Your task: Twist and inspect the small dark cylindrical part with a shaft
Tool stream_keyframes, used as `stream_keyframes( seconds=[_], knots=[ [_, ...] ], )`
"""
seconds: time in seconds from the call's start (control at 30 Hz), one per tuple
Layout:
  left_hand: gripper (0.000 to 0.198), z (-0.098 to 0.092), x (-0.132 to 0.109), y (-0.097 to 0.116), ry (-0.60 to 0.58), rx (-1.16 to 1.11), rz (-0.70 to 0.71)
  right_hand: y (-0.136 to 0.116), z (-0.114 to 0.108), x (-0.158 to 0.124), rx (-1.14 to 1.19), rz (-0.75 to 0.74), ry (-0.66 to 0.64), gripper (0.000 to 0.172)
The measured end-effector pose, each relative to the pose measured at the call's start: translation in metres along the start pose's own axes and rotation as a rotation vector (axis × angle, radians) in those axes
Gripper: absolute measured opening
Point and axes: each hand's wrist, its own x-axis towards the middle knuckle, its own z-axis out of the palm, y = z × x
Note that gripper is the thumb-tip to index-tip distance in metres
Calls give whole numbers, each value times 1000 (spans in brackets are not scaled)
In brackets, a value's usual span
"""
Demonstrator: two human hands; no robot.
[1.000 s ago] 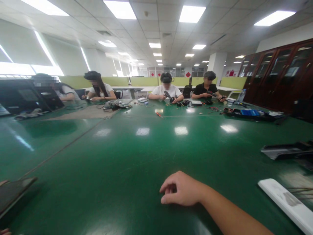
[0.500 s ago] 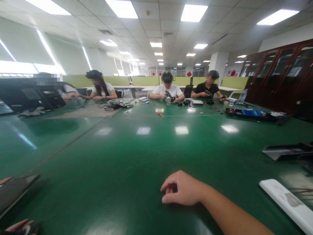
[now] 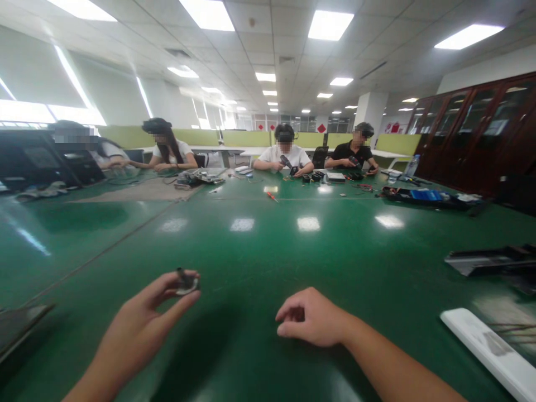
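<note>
My left hand (image 3: pixel 157 315) is raised over the green table (image 3: pixel 234 262). Between its thumb and fingertips it pinches a small part with a dark upright post and a pale, rounded base (image 3: pixel 187 287); its exact kind is unclear. My right hand (image 3: pixel 307 318) rests on the tabletop, fingers loosely curled and apart from the thumb, with nothing visible in it. A gap of bare tabletop separates the two hands.
A white bar-shaped object (image 3: pixel 486 346) and black trays (image 3: pixel 486 259) lie on the right. A flat dark panel (image 3: pixel 23 329) is at the left edge. Farther off lies a red screwdriver (image 3: pixel 272 196). Several people sit across the table, one person (image 3: pixel 283 153) holding a power tool.
My left hand has come from the lower left corner into the middle left, carrying the small part. My right hand has stayed nearly still. The view has shifted slightly.
</note>
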Motion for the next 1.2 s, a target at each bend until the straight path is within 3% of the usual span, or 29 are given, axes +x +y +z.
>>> stream_keyframes(
  seconds=[0.17, 0.27, 0.37, 0.47, 0.6, 0.83, 1.03, 1.2],
  knots=[
    [35, 57, 18, 62, -324, -146, 235, 5, -12, 5, -67, 59, 243, 21],
    [31, 80, 13, 69, -443, -148, 269, 6, -15, 5, -166, 45, 324, 31],
    [39, 94, 3, 60, -436, -177, 242, 4, -13, 2, -214, -4, 330, 43],
    [45, 98, -5, 51, -415, -186, 242, 0, -8, -1, -253, -53, 300, 51],
    [26, 94, -6, 52, -413, -151, 301, -5, -4, -6, -287, -99, 238, 54],
    [24, 89, -8, 61, -403, -241, 421, -10, -4, -8, -296, -133, 209, 41],
    [41, 91, -12, 60, -359, -238, 346, -13, -2, -9, -298, -147, 209, 32],
    [36, 93, -13, 59, -343, -242, 345, -15, -2, -9, -301, -156, 213, 27]
  ],
)
